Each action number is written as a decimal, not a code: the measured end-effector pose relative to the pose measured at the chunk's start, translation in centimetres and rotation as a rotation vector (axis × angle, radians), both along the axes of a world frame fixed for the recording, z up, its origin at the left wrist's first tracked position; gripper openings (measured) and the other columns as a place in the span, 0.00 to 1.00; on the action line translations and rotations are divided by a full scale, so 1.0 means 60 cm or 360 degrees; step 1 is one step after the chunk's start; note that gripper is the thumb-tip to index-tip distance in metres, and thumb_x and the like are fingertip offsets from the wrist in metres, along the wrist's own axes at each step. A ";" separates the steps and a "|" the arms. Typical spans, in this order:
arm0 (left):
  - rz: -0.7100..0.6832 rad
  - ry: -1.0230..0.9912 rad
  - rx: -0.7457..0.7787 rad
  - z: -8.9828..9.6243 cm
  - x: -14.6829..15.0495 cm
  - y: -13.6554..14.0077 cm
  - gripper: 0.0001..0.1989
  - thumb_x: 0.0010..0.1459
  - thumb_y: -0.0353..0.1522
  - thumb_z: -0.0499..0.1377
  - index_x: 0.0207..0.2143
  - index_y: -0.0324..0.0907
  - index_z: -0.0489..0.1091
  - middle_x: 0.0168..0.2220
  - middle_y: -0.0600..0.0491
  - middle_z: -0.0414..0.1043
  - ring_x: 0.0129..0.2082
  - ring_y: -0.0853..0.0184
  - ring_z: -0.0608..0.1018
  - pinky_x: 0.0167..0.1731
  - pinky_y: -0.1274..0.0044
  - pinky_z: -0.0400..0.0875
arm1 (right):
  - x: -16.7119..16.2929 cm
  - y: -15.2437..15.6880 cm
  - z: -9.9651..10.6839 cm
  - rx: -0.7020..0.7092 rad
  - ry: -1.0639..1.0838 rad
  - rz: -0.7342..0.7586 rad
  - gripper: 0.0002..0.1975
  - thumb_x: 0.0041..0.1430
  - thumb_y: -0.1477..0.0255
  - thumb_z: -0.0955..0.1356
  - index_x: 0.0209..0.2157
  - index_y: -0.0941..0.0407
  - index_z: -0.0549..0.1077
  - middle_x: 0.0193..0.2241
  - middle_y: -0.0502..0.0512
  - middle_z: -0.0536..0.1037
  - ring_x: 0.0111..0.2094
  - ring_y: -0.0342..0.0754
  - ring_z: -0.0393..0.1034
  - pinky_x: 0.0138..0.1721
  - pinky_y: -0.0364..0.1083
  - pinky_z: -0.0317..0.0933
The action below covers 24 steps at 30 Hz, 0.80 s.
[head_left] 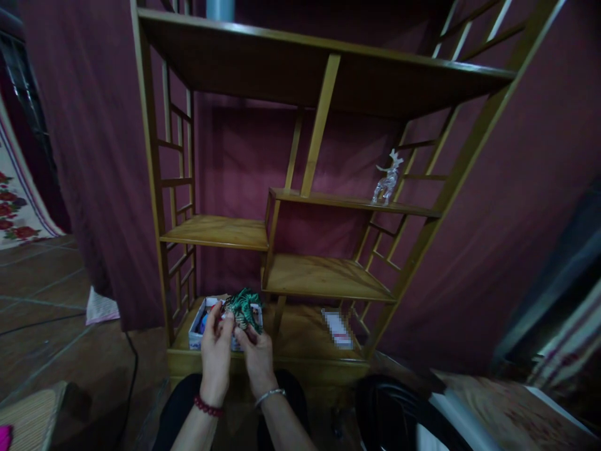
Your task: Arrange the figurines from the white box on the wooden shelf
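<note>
Grip of left hand and right hand curled narrowly round green striped bundle

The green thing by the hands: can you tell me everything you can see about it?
The green thing is dark green with paler streaks, and looks bunched and uneven, with strand-like bits at its edges. It might be cloth or cord, but it's too blurry to tell. It's at the right part of the open box; whether it rests on it is unclear. The left hand and right hand meet at its lower edge and seem to touch it, but their grip is partly hidden.
</note>
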<state>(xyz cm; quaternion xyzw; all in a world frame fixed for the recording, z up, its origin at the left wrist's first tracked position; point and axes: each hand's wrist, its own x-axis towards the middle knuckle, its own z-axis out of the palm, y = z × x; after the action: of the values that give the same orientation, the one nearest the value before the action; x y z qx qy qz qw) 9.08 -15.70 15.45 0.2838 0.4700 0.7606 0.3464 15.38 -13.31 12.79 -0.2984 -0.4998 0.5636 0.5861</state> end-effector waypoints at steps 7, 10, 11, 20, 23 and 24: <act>-0.0164 0.0075 -0.0023 0.024 0.010 0.002 0.30 0.44 0.35 0.59 0.52 0.40 0.57 0.42 0.48 0.70 0.41 0.66 0.72 0.41 0.77 0.66 | 0.007 -0.003 0.017 0.0410 -0.0472 -0.0383 0.18 0.49 0.73 0.65 0.45 0.53 0.69 0.44 0.54 0.72 0.47 0.50 0.63 0.48 0.50 0.58; -0.0184 0.0062 -0.0014 0.022 0.010 0.004 0.29 0.44 0.34 0.59 0.51 0.40 0.58 0.44 0.48 0.69 0.42 0.65 0.72 0.42 0.77 0.65 | 0.013 -0.012 0.025 0.0551 -0.0689 -0.0506 0.20 0.48 0.77 0.64 0.46 0.53 0.69 0.46 0.56 0.70 0.49 0.50 0.60 0.52 0.50 0.53; -0.0198 0.0049 0.0001 0.022 0.010 0.005 0.28 0.44 0.34 0.59 0.50 0.40 0.59 0.45 0.48 0.68 0.43 0.65 0.71 0.43 0.77 0.64 | 0.015 -0.015 0.027 0.0580 -0.0734 -0.0532 0.21 0.48 0.78 0.64 0.46 0.53 0.68 0.45 0.56 0.69 0.49 0.50 0.61 0.52 0.49 0.53; -0.0363 -0.0248 -0.0014 0.026 0.016 -0.001 0.22 0.44 0.31 0.59 0.45 0.41 0.65 0.48 0.48 0.67 0.47 0.66 0.69 0.47 0.76 0.62 | 0.034 -0.032 0.041 0.0845 -0.0979 -0.0648 0.24 0.49 0.79 0.63 0.49 0.52 0.64 0.40 0.56 0.68 0.44 0.48 0.62 0.47 0.47 0.58; -0.0490 -0.0456 -0.0042 0.027 0.009 -0.003 0.21 0.43 0.29 0.60 0.43 0.41 0.67 0.44 0.49 0.70 0.43 0.65 0.72 0.43 0.76 0.66 | 0.038 -0.037 0.046 0.0838 -0.0999 -0.0624 0.23 0.50 0.77 0.63 0.50 0.52 0.63 0.41 0.56 0.67 0.45 0.48 0.61 0.48 0.47 0.57; -0.0560 -0.0494 -0.0031 0.028 0.005 -0.003 0.20 0.42 0.28 0.60 0.41 0.41 0.67 0.42 0.49 0.71 0.41 0.65 0.73 0.41 0.76 0.67 | 0.040 -0.038 0.047 0.0826 -0.0986 -0.0600 0.23 0.51 0.76 0.63 0.50 0.52 0.64 0.41 0.56 0.67 0.45 0.48 0.61 0.48 0.47 0.57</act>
<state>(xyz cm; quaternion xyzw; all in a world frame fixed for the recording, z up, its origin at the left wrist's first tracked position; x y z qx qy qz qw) 9.40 -15.85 17.13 0.2376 0.3617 0.7184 0.5446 17.77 -15.61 15.62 -0.3821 -0.7136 0.1866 0.5567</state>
